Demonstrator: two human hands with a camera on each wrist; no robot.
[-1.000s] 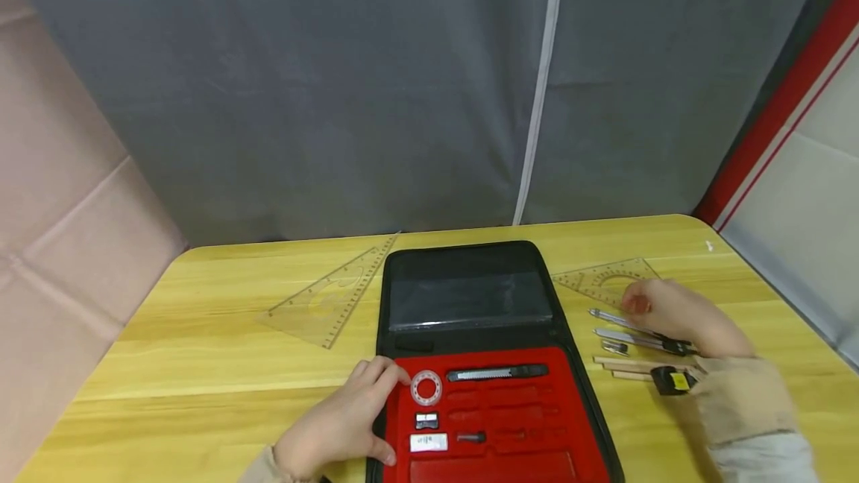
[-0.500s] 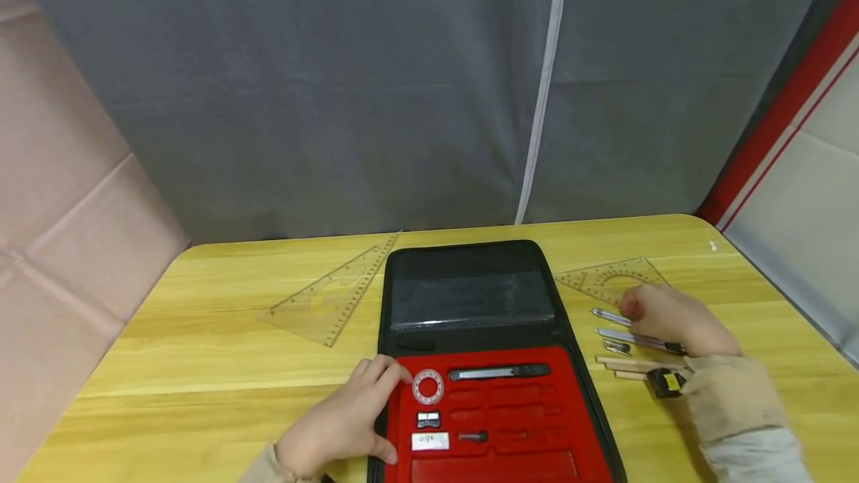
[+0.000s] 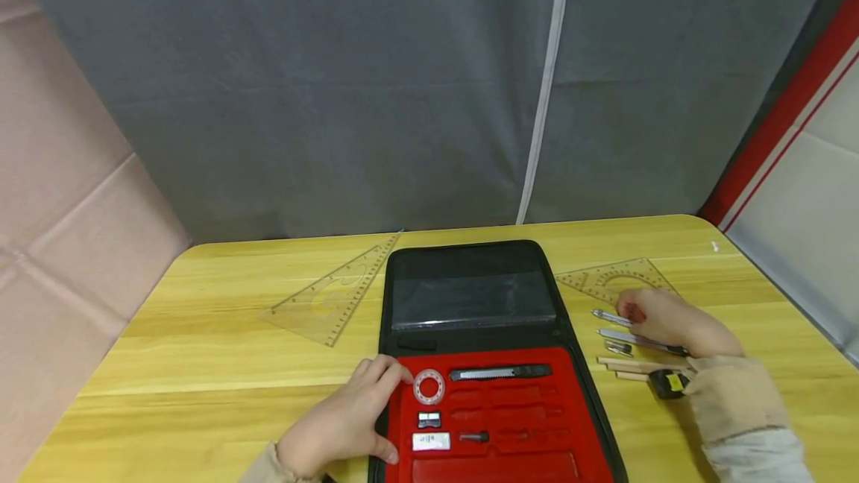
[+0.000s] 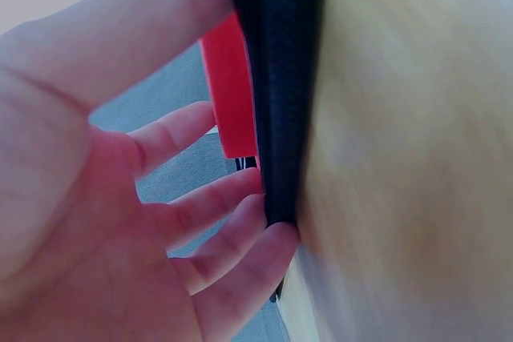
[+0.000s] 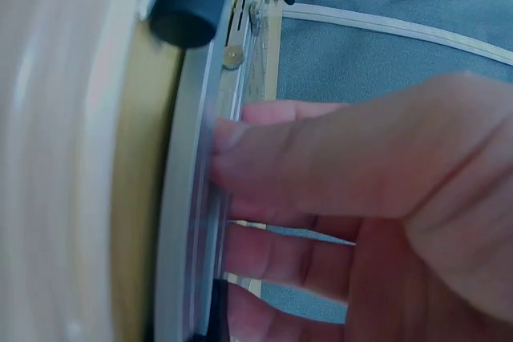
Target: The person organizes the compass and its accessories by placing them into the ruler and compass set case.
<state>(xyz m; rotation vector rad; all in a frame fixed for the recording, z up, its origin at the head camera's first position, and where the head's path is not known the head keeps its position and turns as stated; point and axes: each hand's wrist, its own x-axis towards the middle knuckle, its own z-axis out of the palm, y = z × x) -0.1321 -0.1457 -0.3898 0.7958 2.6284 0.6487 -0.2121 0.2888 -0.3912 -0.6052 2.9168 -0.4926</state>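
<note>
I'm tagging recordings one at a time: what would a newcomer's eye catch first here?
Most likely the bright red tray in the open black case, low in the middle of the head view, with the left hand at the case's left edge. Next, the right hand, curled over a silver tool right of the case. A clear triangle left of the case would probably come later.

Worktop (image 3: 201,379): yellow, wood-grained, far corners rounded
Case (image 3: 483,336): lies open, mid-worktop, red tray half on the near side
Large set square (image 3: 350,302): flat, left of the case
Small set square (image 3: 590,279): flat, just right of the case
Silver tools (image 3: 612,335): two, nearer than the small set square, partly hidden
Metal bit (image 3: 619,349): between tools and sticks (image 3: 627,362)
Tape measure (image 3: 666,384): by the sticks' right ends
Scrap (image 3: 715,247): white, near the far right corner
</note>
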